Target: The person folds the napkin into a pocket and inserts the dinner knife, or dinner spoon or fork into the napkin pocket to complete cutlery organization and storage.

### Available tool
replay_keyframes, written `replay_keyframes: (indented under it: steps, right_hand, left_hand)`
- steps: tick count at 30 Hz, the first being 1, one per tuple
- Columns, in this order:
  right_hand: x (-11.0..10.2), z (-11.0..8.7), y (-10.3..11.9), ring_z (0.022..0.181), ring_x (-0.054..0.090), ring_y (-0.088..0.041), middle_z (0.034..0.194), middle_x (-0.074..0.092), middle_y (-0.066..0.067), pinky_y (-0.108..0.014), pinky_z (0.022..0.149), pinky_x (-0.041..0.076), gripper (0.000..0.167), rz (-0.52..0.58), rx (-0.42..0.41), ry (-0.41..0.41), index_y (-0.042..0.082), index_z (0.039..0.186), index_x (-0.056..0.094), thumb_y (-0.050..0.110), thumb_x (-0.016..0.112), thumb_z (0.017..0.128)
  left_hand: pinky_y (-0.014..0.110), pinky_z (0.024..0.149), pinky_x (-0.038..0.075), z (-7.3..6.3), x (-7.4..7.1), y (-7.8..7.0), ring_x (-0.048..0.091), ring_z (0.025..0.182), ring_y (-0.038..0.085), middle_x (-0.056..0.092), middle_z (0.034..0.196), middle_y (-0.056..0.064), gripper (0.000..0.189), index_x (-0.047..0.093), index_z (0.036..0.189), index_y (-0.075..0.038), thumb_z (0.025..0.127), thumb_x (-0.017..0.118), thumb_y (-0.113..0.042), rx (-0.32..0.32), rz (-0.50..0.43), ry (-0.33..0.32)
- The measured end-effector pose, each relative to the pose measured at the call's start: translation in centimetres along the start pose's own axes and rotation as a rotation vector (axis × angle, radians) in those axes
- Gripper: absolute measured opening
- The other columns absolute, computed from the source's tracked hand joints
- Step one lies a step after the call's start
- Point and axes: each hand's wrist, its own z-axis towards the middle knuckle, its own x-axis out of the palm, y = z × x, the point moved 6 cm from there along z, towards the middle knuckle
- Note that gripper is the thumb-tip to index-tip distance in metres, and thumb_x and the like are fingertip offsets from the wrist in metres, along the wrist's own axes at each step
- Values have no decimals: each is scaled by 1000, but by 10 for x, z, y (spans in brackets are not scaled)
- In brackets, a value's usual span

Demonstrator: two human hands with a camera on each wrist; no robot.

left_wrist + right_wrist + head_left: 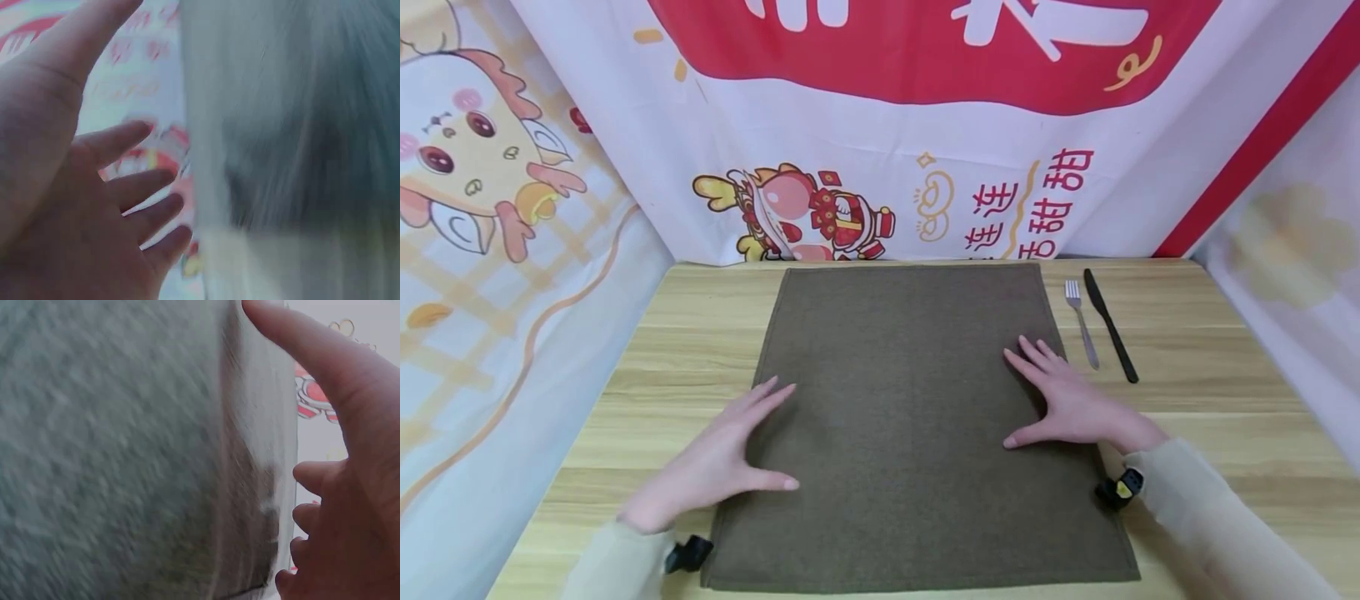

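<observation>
A dark brown cloth placemat (902, 417) lies flat and spread out on the wooden table. Over its left edge my left hand (722, 458) hovers with fingers and thumb spread, holding nothing. My right hand (1063, 404) is above the right edge, its fingers fanned out and also without anything in them. In the left wrist view the left hand (81, 187) shows its palm and separated fingers beside the blurred cloth. The right wrist view has the right hand (350, 444) with the thumb stretched away from the fingers, near the cloth's blurred surface.
To the right of the placemat, a fork (1081, 321) and a black table knife (1109, 325) lie side by side on the wooden table (1210, 358). Printed cloth (850, 125) hangs behind the table, and more patterned fabric stands along both sides.
</observation>
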Motion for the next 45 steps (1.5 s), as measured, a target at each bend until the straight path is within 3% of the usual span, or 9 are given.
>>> replay_keyframes:
  steps: [3, 8, 21, 25, 28, 34, 38, 45]
  right_hand:
    - [7, 0, 4, 150, -3, -50, 167, 2, -22, -70, 115, 7, 129, -8, -26, 28, 13, 164, 20, 74, 80, 68]
    - [12, -4, 4, 149, -3, -50, 167, 0, -22, -70, 114, 6, 133, -5, -35, 56, 13, 164, 19, 76, 81, 64]
    - [9, -16, -4, 150, -4, -49, 168, 0, -20, -75, 110, 10, 139, 8, -45, 60, 16, 164, 18, 77, 84, 58]
    - [5, -12, -3, 149, 0, -51, 167, 6, -23, -78, 107, 14, 134, 55, -58, 17, 14, 163, 23, 70, 88, 60]
    - [-6, -8, -6, 149, 3, -51, 167, 8, -23, -77, 108, 15, 127, 120, -48, -33, 11, 162, 26, 62, 90, 65]
    - [-48, 6, -20, 149, 13, -47, 168, 10, -18, -71, 111, 19, 119, 164, 58, -153, 9, 162, 25, 54, 89, 73]
    - [-72, 18, -30, 148, 21, -44, 166, 20, -19, -67, 113, 23, 116, 180, 113, -216, 8, 162, 24, 52, 88, 76]
    - [-98, 42, -54, 142, 34, -42, 161, 31, -22, -65, 111, 30, 104, 257, 169, -298, 1, 159, 27, 46, 84, 84]
  left_hand:
    - [70, 111, 23, 16, 16, -3, 15, 147, 51, 16, 164, 25, 122, 31, 161, -12, 66, 90, -61, 15, 46, 107]
    - [73, 109, 23, 26, 23, -1, 12, 146, 55, 15, 163, 31, 123, 33, 159, -6, 64, 92, -59, 2, 87, 217]
    - [71, 110, 23, 23, 24, -11, 11, 146, 56, 14, 163, 31, 123, 34, 158, -5, 64, 93, -55, 1, 69, 231]
    - [69, 110, 26, 28, 20, -10, 19, 145, 54, 21, 161, 30, 118, 38, 157, -7, 65, 91, -59, -24, 83, 188]
    - [67, 111, 28, 41, 11, -7, 27, 143, 52, 28, 159, 29, 113, 41, 155, -6, 68, 90, -59, -36, 86, 115]
    - [62, 115, 24, 86, -20, 8, 28, 145, 44, 29, 161, 23, 104, 37, 157, -6, 77, 89, -47, -63, -40, -11]
    - [58, 115, 28, 116, -38, 25, 32, 145, 39, 35, 159, 18, 97, 37, 156, -6, 81, 87, -43, -87, -112, -97]
    - [58, 112, 35, 149, -54, 58, 39, 141, 39, 41, 156, 16, 89, 39, 156, -8, 87, 81, -45, -177, -244, -192]
